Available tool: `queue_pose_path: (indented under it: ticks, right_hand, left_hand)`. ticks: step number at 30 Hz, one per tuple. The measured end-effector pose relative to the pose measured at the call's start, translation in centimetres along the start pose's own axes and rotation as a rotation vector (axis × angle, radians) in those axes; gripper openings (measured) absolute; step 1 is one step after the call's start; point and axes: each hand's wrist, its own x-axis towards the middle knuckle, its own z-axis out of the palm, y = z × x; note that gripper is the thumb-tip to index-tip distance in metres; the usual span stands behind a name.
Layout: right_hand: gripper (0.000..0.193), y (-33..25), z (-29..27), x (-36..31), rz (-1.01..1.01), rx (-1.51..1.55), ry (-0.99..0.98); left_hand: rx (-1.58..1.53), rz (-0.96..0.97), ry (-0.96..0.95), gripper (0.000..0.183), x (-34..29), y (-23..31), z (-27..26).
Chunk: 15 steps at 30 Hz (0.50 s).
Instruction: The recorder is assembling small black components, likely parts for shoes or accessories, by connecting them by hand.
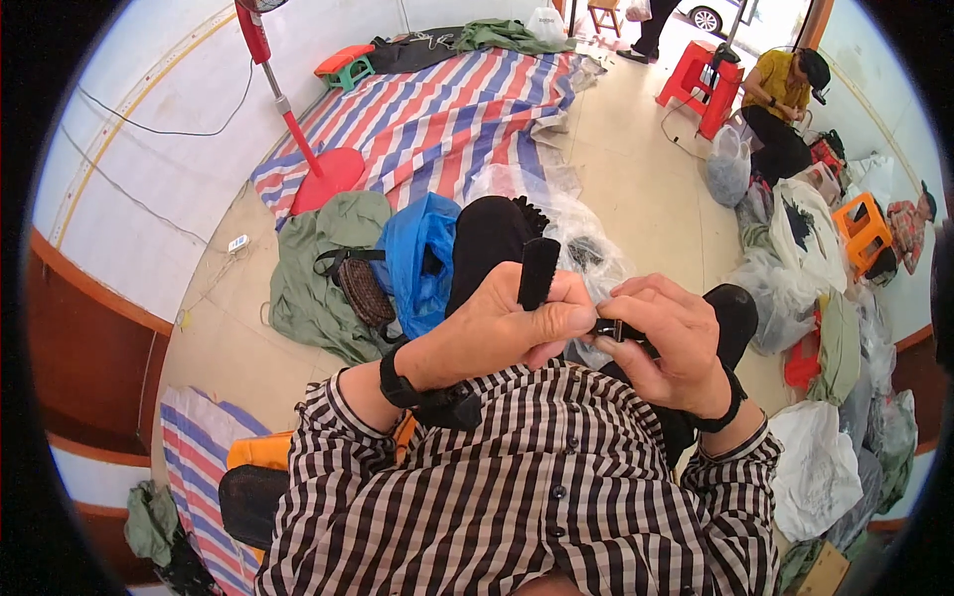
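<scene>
Above my lap, my left hand (pixel 502 323) is closed with its thumb pressed on a black strap (pixel 540 270). One end of that strap stands up past the fingers; it looks fuzzy, with a notched edge. My right hand (pixel 668 333) pinches a small dark buckle (pixel 609 328) with a shiny metal part. The left thumb tip touches the buckle's near side. Whether strap and buckle are one piece is hidden by my fingers. Several dark strips (pixel 531 214) lie over my knee just beyond.
Ahead lie a blue plastic bag (pixel 422 263), green cloth (pixel 323 268), a brown woven item (pixel 365 290) and clear plastic bags (pixel 586 233). A red stand (pixel 328 177) rests on a striped sheet (pixel 427 109). At right, a person in yellow (pixel 778 84) sits near an orange stool (pixel 863 236).
</scene>
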Motion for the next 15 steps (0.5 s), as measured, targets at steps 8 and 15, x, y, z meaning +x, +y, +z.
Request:
queue_pose_path:
  ticks: [8, 15]
  right_hand:
    - [0.026, -1.1, 0.9, -1.4, 0.221, 0.214, 0.102]
    - [0.023, -1.5, 1.8, -2.2, 0.442, 0.455, 0.195]
  left_hand:
    - [-0.1, -0.004, 0.016, 0.025, -0.7, -0.3, 0.8]
    - [-0.191, 0.005, 0.049, 0.023, -0.8, -0.6, 1.0]
